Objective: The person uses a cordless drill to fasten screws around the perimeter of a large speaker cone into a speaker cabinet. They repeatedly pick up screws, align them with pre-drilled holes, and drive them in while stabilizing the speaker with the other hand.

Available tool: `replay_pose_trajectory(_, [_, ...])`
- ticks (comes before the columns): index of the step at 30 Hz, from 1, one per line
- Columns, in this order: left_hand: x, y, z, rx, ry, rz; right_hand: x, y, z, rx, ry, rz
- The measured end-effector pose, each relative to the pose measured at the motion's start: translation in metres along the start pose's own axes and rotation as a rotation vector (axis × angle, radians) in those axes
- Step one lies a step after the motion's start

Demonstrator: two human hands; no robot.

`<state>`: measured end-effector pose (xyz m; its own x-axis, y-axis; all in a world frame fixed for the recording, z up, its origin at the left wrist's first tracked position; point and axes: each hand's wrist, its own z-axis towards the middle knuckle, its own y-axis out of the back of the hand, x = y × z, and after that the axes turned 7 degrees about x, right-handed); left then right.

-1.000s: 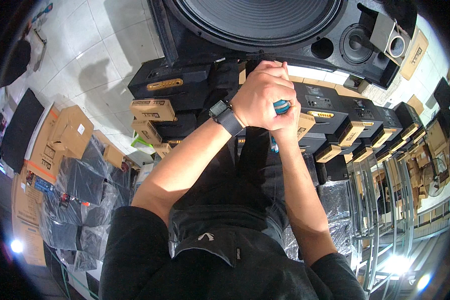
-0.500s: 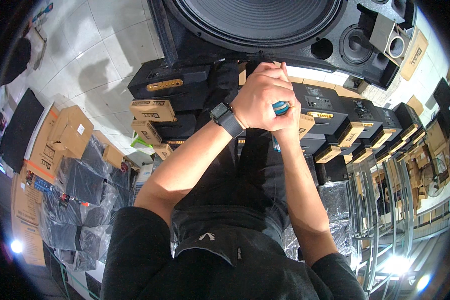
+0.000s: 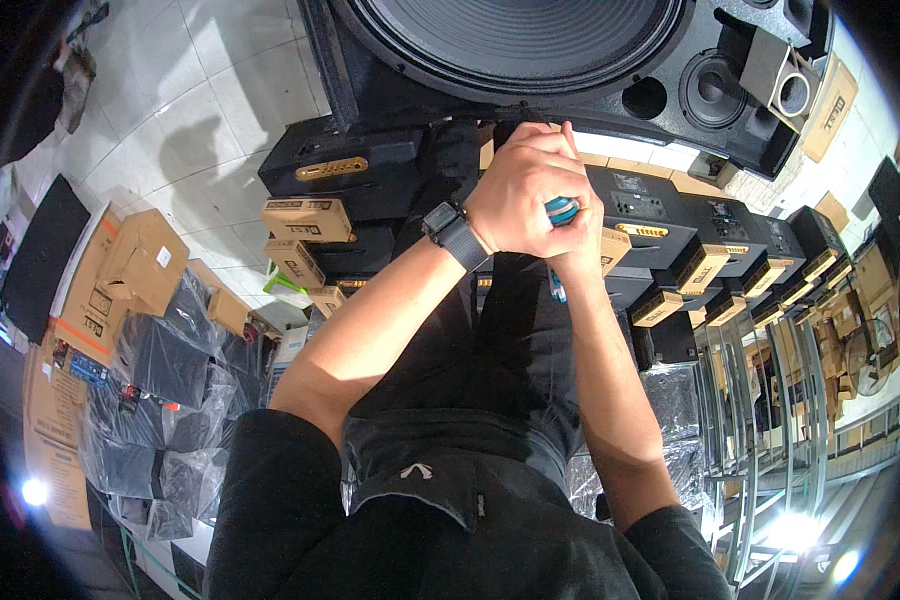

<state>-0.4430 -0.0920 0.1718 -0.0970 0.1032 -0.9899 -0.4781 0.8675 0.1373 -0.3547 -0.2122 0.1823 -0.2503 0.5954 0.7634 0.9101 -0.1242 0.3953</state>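
Just past the near edge of a large black speaker cabinet (image 3: 610,115), both my hands are pressed together around one tool. It looks like a teal-blue cordless drill (image 3: 562,210); only its rounded back end and a bit of its base below my right hand show. My right hand (image 3: 574,242) is closed around the grip. My left hand (image 3: 525,190), with a black watch on the wrist, is wrapped over the front of the drill and against the right hand. The tool's tip is hidden behind my fingers. A wide round speaker cone (image 3: 515,45) faces up in the cabinet.
Black amplifier boxes with small cartons (image 3: 306,219) stand in rows below, left and right of my legs. Plastic-wrapped black goods and a brown carton (image 3: 142,262) are at left. Metal racks (image 3: 770,420) stand at right. A beige port tube piece (image 3: 775,80) lies on the cabinet.
Both hands stay almost in place around the drill. Slightly more of its teal back end and its base shows now.
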Motion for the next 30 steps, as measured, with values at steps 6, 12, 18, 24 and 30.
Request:
replay_pose_trajectory(6, [0.002, -0.002, 0.003, 0.001, -0.013, -0.013, -0.002, 0.001, -0.004, 0.060, -0.153, 0.184])
replay_pose_trajectory(12, [0.002, 0.000, 0.001, 0.056, -0.015, 0.009, 0.002, -0.010, -0.002, -0.076, -0.033, 0.101])
replay_pose_trajectory(18, [0.001, -0.002, 0.003, -0.014, 0.003, 0.025, -0.005, 0.006, 0.003, 0.024, -0.020, -0.082])
replay_pose_trajectory(24, [0.000, 0.001, 0.008, 0.029, 0.037, 0.001, 0.001, -0.001, 0.003, -0.039, -0.058, 0.084])
replay_pose_trajectory(30, [0.001, 0.002, 0.005, 0.031, 0.029, 0.025, 0.001, 0.004, 0.007, -0.009, -0.134, -0.001])
